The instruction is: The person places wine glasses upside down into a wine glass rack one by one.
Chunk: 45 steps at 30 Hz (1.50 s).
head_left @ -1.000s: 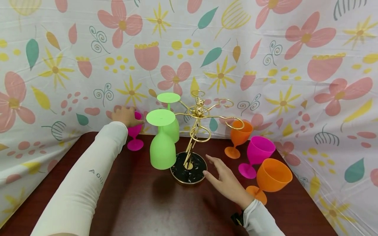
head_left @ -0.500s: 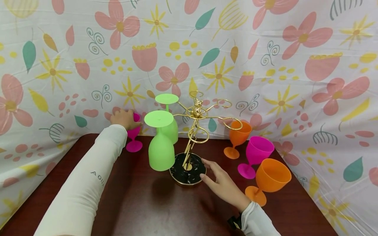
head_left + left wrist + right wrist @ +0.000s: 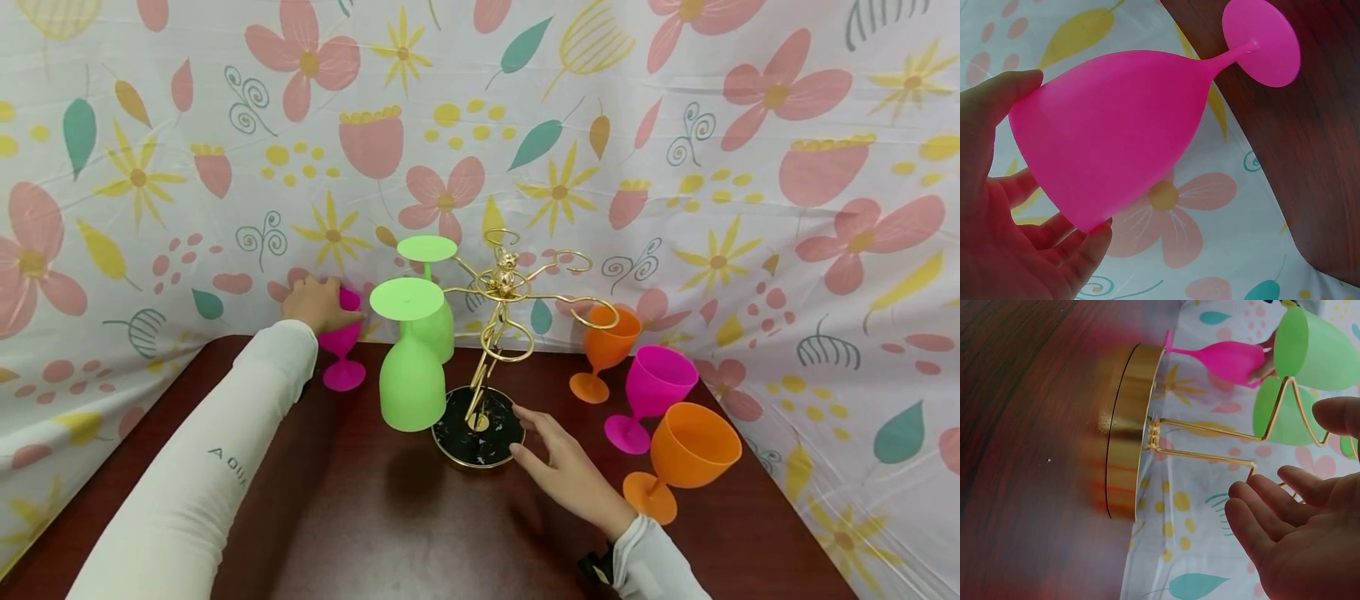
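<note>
a flowered cloth (image 3: 645, 150) hangs behind a dark table (image 3: 352, 533).

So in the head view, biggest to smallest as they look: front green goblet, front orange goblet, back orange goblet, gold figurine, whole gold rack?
Gold rack, by overall span
Front green goblet and front orange goblet: too alike to rank
Back orange goblet, though farther away
Gold figurine

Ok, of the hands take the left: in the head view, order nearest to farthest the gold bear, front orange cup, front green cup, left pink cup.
1. Left pink cup: in the left hand.
2. Front green cup: upside down, left on the stand.
3. Gold bear: atop the stand.
4. Front orange cup: far right.
</note>
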### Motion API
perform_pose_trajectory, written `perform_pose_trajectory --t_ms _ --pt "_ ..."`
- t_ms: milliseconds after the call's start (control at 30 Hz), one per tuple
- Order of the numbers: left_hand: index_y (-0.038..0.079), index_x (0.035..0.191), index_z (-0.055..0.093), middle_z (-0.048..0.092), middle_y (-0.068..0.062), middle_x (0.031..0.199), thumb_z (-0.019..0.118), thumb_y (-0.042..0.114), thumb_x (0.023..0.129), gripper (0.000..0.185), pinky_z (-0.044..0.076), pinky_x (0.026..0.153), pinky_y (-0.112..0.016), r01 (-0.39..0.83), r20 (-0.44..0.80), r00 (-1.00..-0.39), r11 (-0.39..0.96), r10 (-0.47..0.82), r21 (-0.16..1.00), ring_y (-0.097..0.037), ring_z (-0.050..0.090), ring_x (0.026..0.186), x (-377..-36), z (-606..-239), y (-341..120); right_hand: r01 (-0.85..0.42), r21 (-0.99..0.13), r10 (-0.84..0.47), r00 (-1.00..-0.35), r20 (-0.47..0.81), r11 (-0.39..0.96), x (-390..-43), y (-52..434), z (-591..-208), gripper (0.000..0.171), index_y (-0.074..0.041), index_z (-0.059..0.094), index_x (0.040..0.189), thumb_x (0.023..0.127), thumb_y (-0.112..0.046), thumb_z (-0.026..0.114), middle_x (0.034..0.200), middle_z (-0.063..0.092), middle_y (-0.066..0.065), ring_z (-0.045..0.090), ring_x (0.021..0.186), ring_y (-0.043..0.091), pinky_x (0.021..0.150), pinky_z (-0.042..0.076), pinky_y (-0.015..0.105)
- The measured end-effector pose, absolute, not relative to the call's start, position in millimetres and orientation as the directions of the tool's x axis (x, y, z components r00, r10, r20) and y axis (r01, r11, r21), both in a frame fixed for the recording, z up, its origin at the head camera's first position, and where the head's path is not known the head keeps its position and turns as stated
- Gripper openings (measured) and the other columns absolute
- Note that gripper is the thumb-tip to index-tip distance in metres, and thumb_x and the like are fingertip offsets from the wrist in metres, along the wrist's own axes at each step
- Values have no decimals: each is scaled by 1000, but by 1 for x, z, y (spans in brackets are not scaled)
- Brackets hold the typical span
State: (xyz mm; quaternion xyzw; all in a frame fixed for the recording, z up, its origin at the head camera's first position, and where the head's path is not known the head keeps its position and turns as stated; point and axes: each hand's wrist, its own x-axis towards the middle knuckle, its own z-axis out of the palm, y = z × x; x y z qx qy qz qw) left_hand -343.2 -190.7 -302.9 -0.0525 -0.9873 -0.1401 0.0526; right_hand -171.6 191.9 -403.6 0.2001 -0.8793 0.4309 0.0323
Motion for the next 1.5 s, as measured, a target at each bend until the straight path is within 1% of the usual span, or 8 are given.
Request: perform_pose_trajectory --t_ms 167,333,500,700,867,1033,1233,1500 --pt "-1 131 52 44 -33 121 71 50 82 74 45 85 -62 157 177 -978 950 111 271 -48 40 110 -330 -301 -189 -382 -740 -320 -918 234 553 -171 193 -406 56 -25 41 147 97 -36 62 142 47 -4 49 126 20 99 43 52" --pt "-1 127 54 45 -29 115 73 55 79 76 45 83 -58 197 216 -966 943 141 267 -44 40 107 -316 -300 -187 -382 -737 -304 -920 248 557 -170 195 -408 54 -25 42 147 97 -31 63 136 49 -8 51 122 14 98 45 50" --pt "1 130 54 46 -29 116 71 56 81 76 45 85 -56 254 232 -953 927 192 275 -44 41 106 -300 -296 -189 -392 -733 -312 -916 253 556 -169 196 -409 54 -23 42 147 97 -34 62 137 49 -6 51 123 18 98 45 51" --pt "1 140 46 45 -29 121 68 60 82 85 47 84 -58 265 201 -957 909 207 323 -45 40 109 -274 -291 -197 -380 -742 -308 -920 243 552 -169 197 -406 56 -22 42 148 97 -38 61 135 50 -7 51 123 17 97 45 51" --pt "2 134 48 46 -27 124 68 61 82 81 48 85 -60 266 184 -960 895 212 359 -44 40 114 -254 -288 -202 -368 -738 -293 -926 238 565 -168 198 -404 55 -26 42 146 97 -36 62 134 50 -8 51 121 11 96 47 46" --pt "4 131 50 46 -28 129 67 64 81 80 47 86 -61 277 183 -958 879 221 388 -46 39 119 -237 -288 -207 -380 -738 -304 -921 245 557 -168 198 -406 54 -26 42 147 97 -26 63 135 50 -7 50 122 12 97 46 47" --pt "5 131 50 50 -27 120 64 69 80 82 48 82 -58 272 161 -961 879 225 391 -43 45 111 -219 -292 -213 -378 -738 -310 -921 237 559 -166 197 -404 54 -26 42 147 97 -33 62 135 50 -8 51 122 11 96 46 48" --pt "6 134 48 49 -25 127 61 69 83 82 49 85 -56 253 86 -967 844 242 474 -41 43 117 -203 -298 -219 -382 -733 -313 -919 238 563 -166 197 -401 51 -26 44 145 98 -26 63 134 50 -9 51 121 10 95 48 43"
